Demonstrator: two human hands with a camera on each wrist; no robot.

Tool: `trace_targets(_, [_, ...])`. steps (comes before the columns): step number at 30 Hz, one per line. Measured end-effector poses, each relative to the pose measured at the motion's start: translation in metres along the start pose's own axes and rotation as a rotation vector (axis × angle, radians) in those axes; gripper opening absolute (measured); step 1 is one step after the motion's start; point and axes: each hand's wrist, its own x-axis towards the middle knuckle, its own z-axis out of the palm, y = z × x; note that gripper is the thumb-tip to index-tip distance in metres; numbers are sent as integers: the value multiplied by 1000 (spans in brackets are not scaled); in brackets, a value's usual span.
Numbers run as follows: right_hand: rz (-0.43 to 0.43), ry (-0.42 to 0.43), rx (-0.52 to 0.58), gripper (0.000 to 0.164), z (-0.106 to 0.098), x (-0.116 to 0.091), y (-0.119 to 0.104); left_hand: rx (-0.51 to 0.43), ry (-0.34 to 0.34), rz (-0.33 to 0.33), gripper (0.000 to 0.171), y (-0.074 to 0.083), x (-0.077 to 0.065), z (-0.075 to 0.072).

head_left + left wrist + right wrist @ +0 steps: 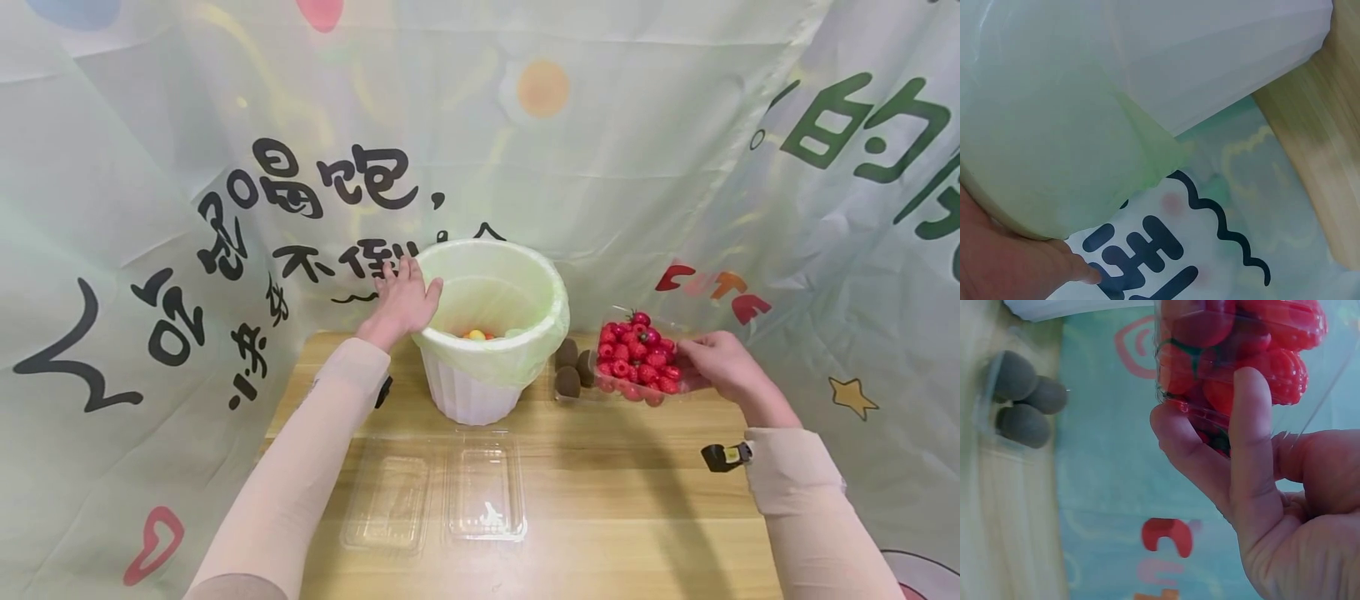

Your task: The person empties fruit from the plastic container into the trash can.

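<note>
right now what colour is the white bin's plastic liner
Pale green plastic liner, best in head view.

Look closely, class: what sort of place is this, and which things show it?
Probably a small staged booth: printed cloth hangs behind and on both sides of a wooden table, where a lined bin stands.

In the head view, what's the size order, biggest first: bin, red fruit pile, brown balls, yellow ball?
1. Bin
2. Red fruit pile
3. Brown balls, too alike to rank
4. Yellow ball
</note>
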Motion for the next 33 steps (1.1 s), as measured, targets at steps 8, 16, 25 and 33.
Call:
trace_targets(8, [14,20,-2,56,-17,6,-24,2,-9,-2,82,1,-1,-1])
trace_targets(16, [-3,24,13,53,-32,9,-56,15,-10,-9,82,2,1,1])
trace_targets(25, [-22,29,32,50,-35,21,-90,17,-5,-8,81,2,0,-1])
trace_targets(33, [-47,16,54,45,-26,33,-117,23,-1,-14,81,2,-1,-1])
